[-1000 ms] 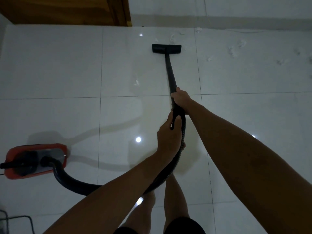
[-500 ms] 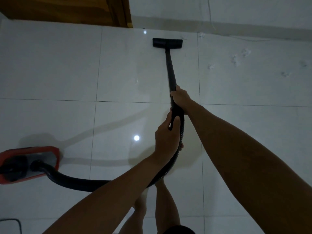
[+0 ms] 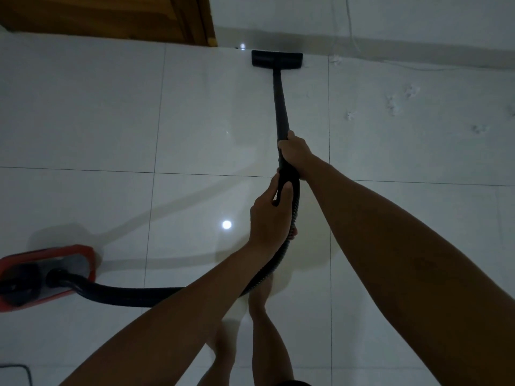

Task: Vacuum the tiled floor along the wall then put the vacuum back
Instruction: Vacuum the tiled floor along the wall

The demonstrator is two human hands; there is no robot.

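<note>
Both hands grip the wand [image 3: 281, 107]: the right hand [image 3: 295, 151] higher, the left hand [image 3: 269, 215] lower at the hose [image 3: 133, 295]. The nozzle [image 3: 276, 59] touches the wall [image 3: 390, 20] beside a wooden door [image 3: 106, 18]. The red vacuum [image 3: 41, 274] sits at the left. White scraps [image 3: 393, 104] and a thin cable [image 3: 418, 68] lie at the right.

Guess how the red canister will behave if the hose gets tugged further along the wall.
The red canister sits low and flat on glossy tile, so it probably trails rather than tips. The ribbed hose curves slack, so it likely straightens first, then drags the canister.
</note>
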